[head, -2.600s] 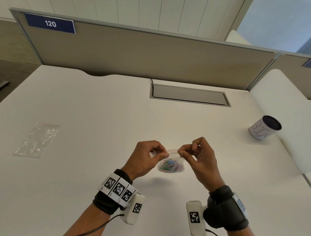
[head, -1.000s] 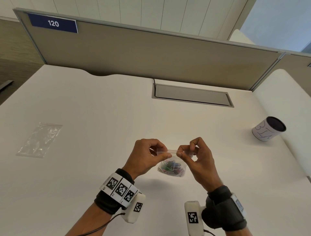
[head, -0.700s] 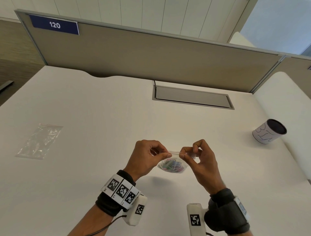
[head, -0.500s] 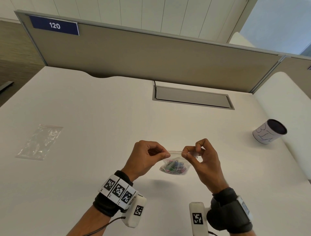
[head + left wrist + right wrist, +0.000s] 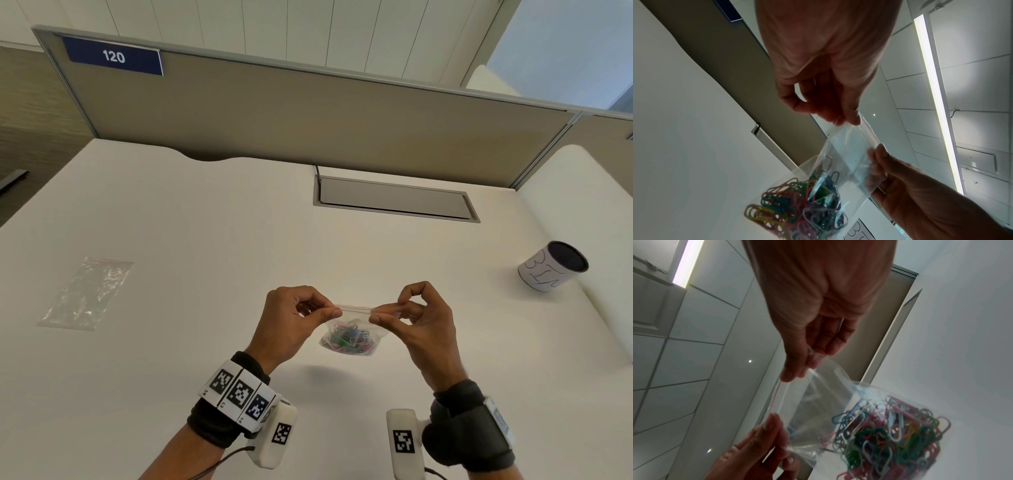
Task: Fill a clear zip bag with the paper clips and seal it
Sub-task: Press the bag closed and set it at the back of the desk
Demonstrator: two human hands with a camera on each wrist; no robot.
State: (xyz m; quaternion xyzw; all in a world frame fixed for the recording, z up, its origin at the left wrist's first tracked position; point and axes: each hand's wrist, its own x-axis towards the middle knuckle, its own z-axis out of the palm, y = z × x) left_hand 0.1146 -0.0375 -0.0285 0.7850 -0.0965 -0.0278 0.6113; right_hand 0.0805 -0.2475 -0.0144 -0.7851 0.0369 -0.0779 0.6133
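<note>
Both hands are up over the white desk (image 5: 205, 240), and between them hangs the clear zip bag (image 5: 352, 329), held clear of the surface. The left hand (image 5: 291, 322) pinches the left end of the red-lined zip strip (image 5: 352, 309) between thumb and forefinger; the right hand (image 5: 421, 322) pinches the right end the same way, other fingers curled, so the strip runs taut and level between the two pinches. Down in the belly of the bag sits a tangle of coloured paper clips (image 5: 890, 434) — red, green, blue, yellow, a few plain metal ones. Whether the zip is pressed fully closed along its length is hard to tell from here. Off to the left an empty clear bag (image 5: 85, 294) lies flat on the desk; far right, a white cup (image 5: 551, 267) with a dark inside lies tipped over.
</note>
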